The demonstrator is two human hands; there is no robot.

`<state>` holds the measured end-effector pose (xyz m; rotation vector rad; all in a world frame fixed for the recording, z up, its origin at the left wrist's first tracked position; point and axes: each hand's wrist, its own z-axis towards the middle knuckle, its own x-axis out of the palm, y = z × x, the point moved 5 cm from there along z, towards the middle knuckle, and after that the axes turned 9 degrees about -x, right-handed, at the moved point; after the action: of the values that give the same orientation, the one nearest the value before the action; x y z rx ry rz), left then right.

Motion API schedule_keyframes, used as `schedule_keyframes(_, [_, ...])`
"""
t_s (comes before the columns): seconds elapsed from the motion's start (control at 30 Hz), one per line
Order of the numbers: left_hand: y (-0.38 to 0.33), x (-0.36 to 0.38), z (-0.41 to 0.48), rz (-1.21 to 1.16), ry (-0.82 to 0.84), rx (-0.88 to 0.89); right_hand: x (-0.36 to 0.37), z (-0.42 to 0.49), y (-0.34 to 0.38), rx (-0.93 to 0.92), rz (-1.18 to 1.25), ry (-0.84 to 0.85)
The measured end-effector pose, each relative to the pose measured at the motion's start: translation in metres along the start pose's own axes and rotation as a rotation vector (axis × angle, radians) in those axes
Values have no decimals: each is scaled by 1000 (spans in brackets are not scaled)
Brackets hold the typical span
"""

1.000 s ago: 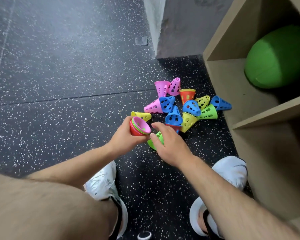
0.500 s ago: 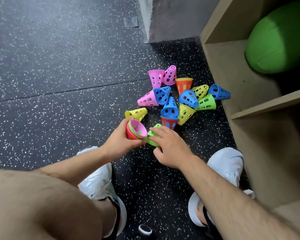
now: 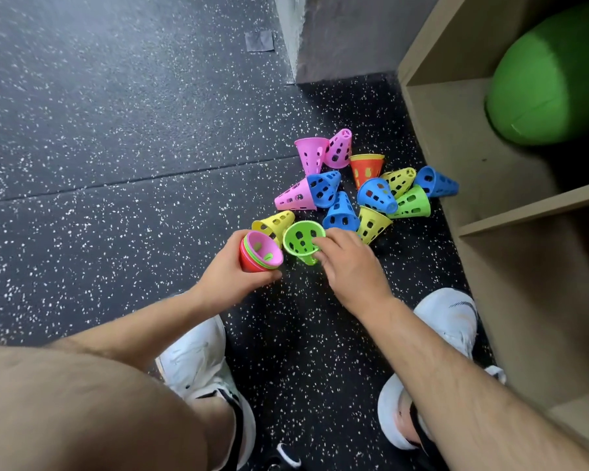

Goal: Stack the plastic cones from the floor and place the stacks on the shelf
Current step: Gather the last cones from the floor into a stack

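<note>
Left hand (image 3: 233,277) grips a nested cone stack (image 3: 261,252); right hand (image 3: 349,266) pinches a green cone (image 3: 301,241) just right of it.

- The stack's (image 3: 261,253) narrow end is hidden inside the left hand (image 3: 232,277), so its cone count is unclear.
- The right hand (image 3: 351,266) covers the green cone's (image 3: 301,241) near side.
- The ball (image 3: 551,79) and shelf (image 3: 524,219) run off the right edge.
</note>
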<state>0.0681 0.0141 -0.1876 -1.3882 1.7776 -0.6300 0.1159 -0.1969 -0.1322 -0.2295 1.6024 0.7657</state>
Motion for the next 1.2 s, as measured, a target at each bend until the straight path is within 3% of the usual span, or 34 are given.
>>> schedule_keyframes(0.17, [1,-4,4,22,1,19,-16,3,-8,167,234,-227])
schedule_keyframes(0.27, [-1,-4,5,28,9,33,-23,14,0,240,384,-281])
schedule_keyframes(0.37, [-8,-4,6,-1,11,47,-23,23,24,126,379,-178])
schedule_keyframes(0.53, [-13,-8,2,-15,-4,67,4,20,60,37,457,206])
schedule_keyframes(0.73, [8,-14,-2,21,-44,17,0,21,40,56,316,0])
schedule_keyframes(0.93, [19,-11,-3,11,-29,-8,7,12,24,-25,140,175])
schedule_keyframes(1.07, [19,-11,-1,26,-30,-19,15,12,18,46,72,331])
schedule_keyframes(1.2, [15,-10,4,28,-31,-10,13,17,14,86,91,350])
